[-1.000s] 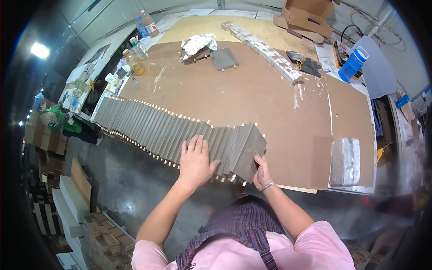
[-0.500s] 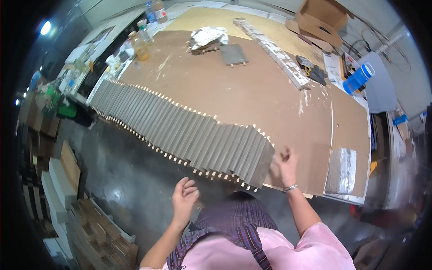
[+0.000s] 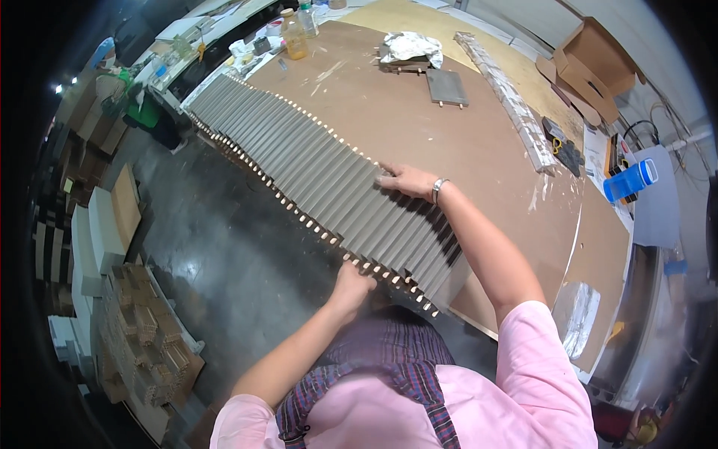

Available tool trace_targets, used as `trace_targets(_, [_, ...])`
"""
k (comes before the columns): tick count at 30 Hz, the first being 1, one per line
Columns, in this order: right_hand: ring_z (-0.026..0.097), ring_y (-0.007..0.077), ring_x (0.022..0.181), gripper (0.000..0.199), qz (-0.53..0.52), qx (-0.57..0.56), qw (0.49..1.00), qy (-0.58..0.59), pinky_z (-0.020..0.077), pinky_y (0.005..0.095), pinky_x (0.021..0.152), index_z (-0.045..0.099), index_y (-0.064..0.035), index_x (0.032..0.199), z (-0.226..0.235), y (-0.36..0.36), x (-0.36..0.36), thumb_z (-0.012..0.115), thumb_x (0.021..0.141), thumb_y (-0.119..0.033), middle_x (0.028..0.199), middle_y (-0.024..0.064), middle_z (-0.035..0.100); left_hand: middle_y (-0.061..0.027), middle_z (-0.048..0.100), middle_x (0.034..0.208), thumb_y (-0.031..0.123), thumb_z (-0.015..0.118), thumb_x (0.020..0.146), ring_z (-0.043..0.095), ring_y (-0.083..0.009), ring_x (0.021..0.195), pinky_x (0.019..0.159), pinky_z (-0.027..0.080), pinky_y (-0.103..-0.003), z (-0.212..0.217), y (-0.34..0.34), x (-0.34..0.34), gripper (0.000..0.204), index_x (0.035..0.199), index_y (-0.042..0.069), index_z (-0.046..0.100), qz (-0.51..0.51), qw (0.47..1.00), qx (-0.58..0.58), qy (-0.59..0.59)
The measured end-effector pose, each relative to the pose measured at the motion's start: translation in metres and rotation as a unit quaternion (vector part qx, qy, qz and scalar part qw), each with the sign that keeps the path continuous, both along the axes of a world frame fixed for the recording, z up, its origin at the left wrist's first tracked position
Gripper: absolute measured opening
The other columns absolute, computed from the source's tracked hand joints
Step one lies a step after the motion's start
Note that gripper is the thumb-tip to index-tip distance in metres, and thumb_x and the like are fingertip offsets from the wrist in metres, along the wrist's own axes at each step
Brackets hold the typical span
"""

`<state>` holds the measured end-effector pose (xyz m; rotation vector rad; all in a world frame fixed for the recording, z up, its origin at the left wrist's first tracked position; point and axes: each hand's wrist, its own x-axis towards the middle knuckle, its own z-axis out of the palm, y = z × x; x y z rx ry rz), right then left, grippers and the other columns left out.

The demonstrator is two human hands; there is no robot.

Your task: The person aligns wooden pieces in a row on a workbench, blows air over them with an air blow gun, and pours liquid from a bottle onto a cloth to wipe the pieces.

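A long row of overlapping grey boards (image 3: 299,157) lies along the near side of the table, with pale wooden dowels sticking out at both ends. My right hand (image 3: 407,181) reaches over the row and closes its fingers on the far ends of the boards. At the near edge, my left hand (image 3: 351,289) is closed on the dowelled ends, its fingertips partly hidden beneath them. A single grey panel with dowels (image 3: 448,87) lies farther back, beside a crumpled white cloth (image 3: 411,49) resting on more dowelled pieces.
A paint-marked white beam (image 3: 505,97), scissors (image 3: 557,146) and a blue bottle (image 3: 630,181) are on the right. An opened cardboard box (image 3: 598,67) stands behind. A wrapped bundle (image 3: 576,318) lies near the right corner. Stacked cardboard (image 3: 146,322) is at floor left; a person (image 3: 142,108) stands far left.
Both hands, formerly apart from the boards, are now on them: the right moved left and away to the far edge, the left moved to the near edge. The view has shifted too.
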<state>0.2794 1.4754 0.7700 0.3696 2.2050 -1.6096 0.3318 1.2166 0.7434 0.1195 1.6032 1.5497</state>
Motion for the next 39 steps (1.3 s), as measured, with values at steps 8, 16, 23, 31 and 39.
trace_targets(8, [0.049,0.0283,0.124,0.077,0.059,0.094,0.993,0.046,0.0376,0.0335,0.105,0.028,0.0008,0.148,0.004,-0.004,-0.003,0.059,0.089,-0.037,0.138,0.0249,0.048,-0.0083,0.063,0.077,-0.009,0.055,0.067,0.063,-0.0193,0.071,0.066,0.049,-0.032,-0.016,0.006,0.003,0.018,0.083,-0.006,0.061,0.041,0.998,-0.014,0.04])
trace_targets(16, [0.065,0.0213,0.081,0.059,0.009,0.134,0.987,0.084,0.0522,0.0332,0.076,0.043,0.0026,0.136,-0.003,-0.004,0.001,0.059,0.086,-0.027,0.094,0.016,0.068,-0.0253,0.068,0.096,0.024,0.066,0.075,0.064,-0.042,0.096,0.087,0.05,-0.046,0.02,0.003,-0.019,0.034,0.096,-0.002,0.067,-0.22,0.872,-0.34,0.274])
trace_targets(23, [0.06,0.0178,0.078,0.064,0.014,0.088,0.992,0.089,0.0504,0.0304,0.073,0.037,0.0018,0.14,-0.002,-0.007,-0.002,0.058,0.087,-0.028,0.096,0.0149,0.066,-0.0304,0.066,0.091,0.023,0.064,0.076,0.064,-0.0439,0.092,0.085,0.05,-0.047,0.018,0.013,-0.011,0.036,0.094,-0.009,0.064,-0.176,0.874,-0.33,0.309])
trace_targets(31, [0.06,0.0261,0.108,0.079,-0.017,0.108,0.984,0.14,0.0524,0.0368,0.084,0.03,0.001,0.147,-0.026,0.018,-0.037,0.06,0.083,-0.035,0.133,0.0252,0.053,-0.0241,0.056,0.123,-0.001,0.056,0.073,0.063,-0.0299,0.108,0.086,0.051,-0.032,-0.038,-0.039,-0.022,0.073,0.14,-0.009,0.03,0.017,0.961,-0.167,0.219])
trace_targets(39, [0.063,0.0246,0.097,0.067,0.062,0.005,0.998,0.003,0.0542,0.0397,0.08,0.037,-0.0012,0.144,0.02,-0.032,-0.055,0.06,0.088,-0.028,0.122,0.0206,0.061,-0.0172,0.061,0.114,-0.011,0.049,0.074,0.062,-0.0241,0.104,0.09,0.047,-0.03,-0.017,-0.019,-0.039,0.072,0.142,-0.008,0.025,0.094,0.964,-0.154,0.197])
